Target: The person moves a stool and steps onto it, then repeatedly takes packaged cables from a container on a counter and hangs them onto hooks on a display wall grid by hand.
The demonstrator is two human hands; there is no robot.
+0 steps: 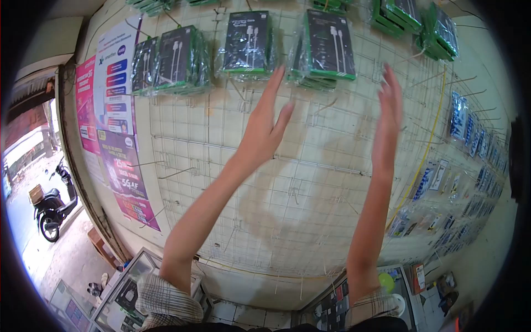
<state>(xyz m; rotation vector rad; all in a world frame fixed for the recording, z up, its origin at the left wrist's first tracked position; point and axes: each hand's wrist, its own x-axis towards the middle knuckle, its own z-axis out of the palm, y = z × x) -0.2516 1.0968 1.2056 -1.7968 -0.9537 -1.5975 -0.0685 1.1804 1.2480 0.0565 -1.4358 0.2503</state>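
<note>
My left hand (266, 126) is raised in front of a wire grid, fingers stretched up and thumb apart, holding nothing. Its fingertips come close to the lower edge of a black and green boxed cable pack (247, 43); I cannot tell whether they touch. To the right of another stack of boxed cables (330, 44), my right hand (390, 102) is also raised, with its fingers extended and nothing in it. Both stacks are wrapped in clear plastic and hang on hooks, with white cables pictured on the front. A further stack of boxed cables (176, 58) hangs to the left.
Bare hooks stick out from the wire grid (221, 146). More green packs (440, 34) hang upper right, and blue-and-white packets (458, 116) line the right wall. Glass display cases (145, 260) stand below. Posters (119, 83) and a doorway with a parked motorbike (52, 207) are at left.
</note>
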